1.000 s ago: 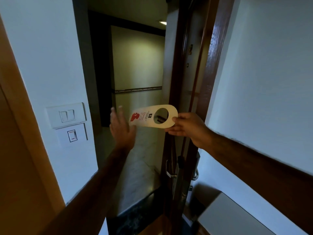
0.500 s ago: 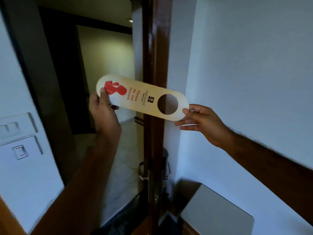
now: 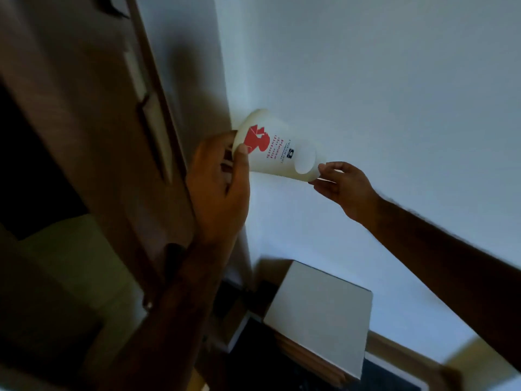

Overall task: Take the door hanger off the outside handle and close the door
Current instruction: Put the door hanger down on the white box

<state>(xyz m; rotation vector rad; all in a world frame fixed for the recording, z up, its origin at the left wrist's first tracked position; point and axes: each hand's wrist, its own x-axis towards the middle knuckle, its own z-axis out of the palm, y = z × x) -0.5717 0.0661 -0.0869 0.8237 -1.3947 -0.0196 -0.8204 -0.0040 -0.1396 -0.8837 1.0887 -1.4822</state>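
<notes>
The pale door hanger [image 3: 275, 153], with a red figure, red lettering and a round hole, is off the handle and held flat in front of the white wall. My left hand [image 3: 218, 190] pinches its red-printed end, thumb on top. My right hand [image 3: 342, 184] pinches the end by the hole between fingertips. The dark wooden door [image 3: 93, 131] stands at the left, its edge just left of my left hand. The door handle is hidden behind my left forearm.
A white wall [image 3: 380, 80] fills the right side. Below my hands a grey box-like top [image 3: 321, 314] sits by the wall on dark furniture. A lit floor patch [image 3: 64, 249] shows beyond the door at the lower left.
The view has swung right and tilted, blurring the frame. The hanger, still in both hands, has moved from in front of the door edge to in front of the white wall.
</notes>
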